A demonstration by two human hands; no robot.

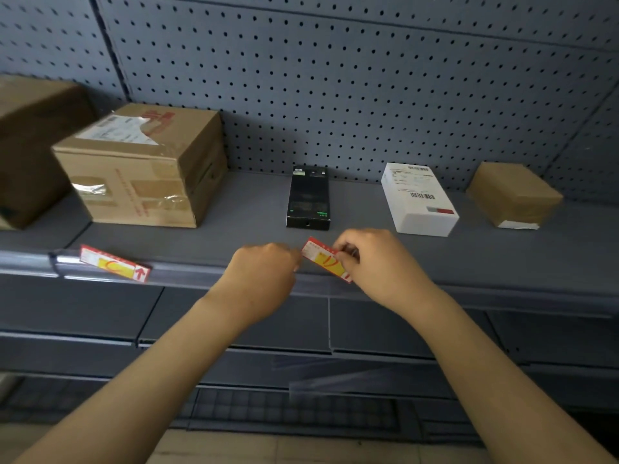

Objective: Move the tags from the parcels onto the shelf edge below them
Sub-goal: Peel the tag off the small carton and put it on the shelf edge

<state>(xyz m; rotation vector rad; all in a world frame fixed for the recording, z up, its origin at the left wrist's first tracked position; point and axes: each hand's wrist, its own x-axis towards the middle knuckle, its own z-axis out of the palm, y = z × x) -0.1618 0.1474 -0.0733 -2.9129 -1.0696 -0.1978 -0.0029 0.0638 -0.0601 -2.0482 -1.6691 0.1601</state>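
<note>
Held tag: a red and yellow tag (324, 259) is sitting tilted at the shelf edge (201, 272), just in front of the black box (308, 197), its lower right corner dipping over the edge strip.
Right hand: the right hand (375, 262) is pinching the tag's right end, thumb and curled fingers closing on it, knuckles facing up, forearm reaching in from the lower right.
Left hand: the left hand (264, 274) is meeting the tag's left end with bunched fingertips; the fingers are curling inward, but whether they are actually gripping the tag is hidden by the back of the hand.
Placed tag: a second red and yellow tag (114, 263) is lying along the shelf edge to the left, below the taped carton (144, 165).
Shelf: the grey shelf (251, 209) is carrying the parcels in a row, well apart from one another.
Parcels: a big brown carton (30, 145) is standing at the far left, then the taped carton, the black box, a white box (418, 199) with barcodes, and a small brown box (514, 194) at the right.
Back wall: a grey pegboard (368, 78) is rising behind the parcels.
Below: further grey shelves (234, 329) are showing under the arms.
</note>
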